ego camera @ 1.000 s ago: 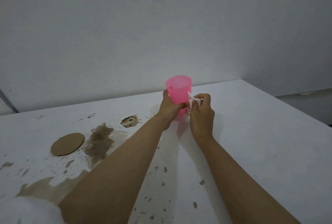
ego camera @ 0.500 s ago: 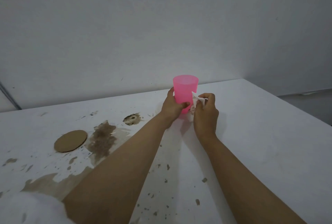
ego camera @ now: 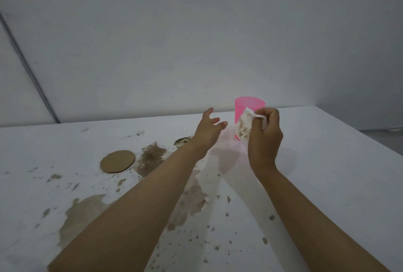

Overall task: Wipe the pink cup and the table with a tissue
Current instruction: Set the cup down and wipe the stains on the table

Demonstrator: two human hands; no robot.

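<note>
The pink cup [ego camera: 248,106] stands upright on the white table [ego camera: 322,162], near its far edge. My right hand [ego camera: 265,134] pinches a crumpled white tissue [ego camera: 244,127] with brown stains, held in front of the cup's lower half. My left hand [ego camera: 208,132] hovers just left of the cup with fingers spread, holding nothing and apart from the cup. Brown spill patches [ego camera: 152,158] and splatter cover the table's left and middle.
A round brown coaster [ego camera: 117,161] lies on the table to the left, beside the biggest dark stain. A larger tan puddle [ego camera: 85,212] spreads near the front left. The table's right edge [ego camera: 357,134] drops off beyond the cup. A grey wall rises behind.
My left hand has let go of the cup and pulled away to the left with fingers spread. The cup now stands alone on the table. The tissue hangs more unfolded.
</note>
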